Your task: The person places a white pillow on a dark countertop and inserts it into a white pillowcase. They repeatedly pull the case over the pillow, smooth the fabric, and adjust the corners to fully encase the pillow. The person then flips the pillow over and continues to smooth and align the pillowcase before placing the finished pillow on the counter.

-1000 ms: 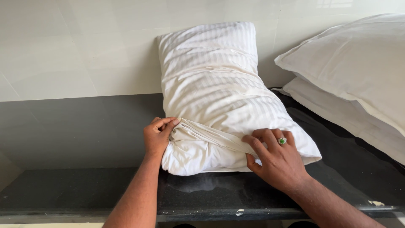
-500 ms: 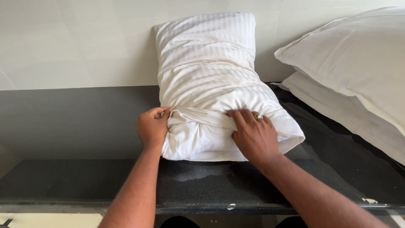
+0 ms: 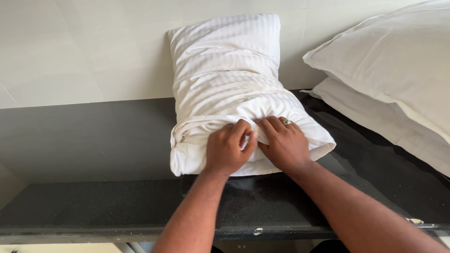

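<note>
A white striped pillow (image 3: 229,75) in its case lies on a black stone counter (image 3: 84,140), its far end propped against the pale wall. Both hands press on the near, open end of the pillowcase. My left hand (image 3: 228,149) has its fingers curled into a fold of the fabric near the middle. My right hand (image 3: 283,143), wearing a ring with a green stone, sits right beside it, fingers tucked into the same fold. The two hands touch each other.
Two more white pillows (image 3: 393,70) are stacked at the right on the counter. The counter's front edge (image 3: 117,229) runs along the bottom. A pale tiled wall (image 3: 84,47) stands behind.
My left hand has slid from the pillow's left edge to the middle, meeting my right hand. The loose end of the case is now more tucked in.
</note>
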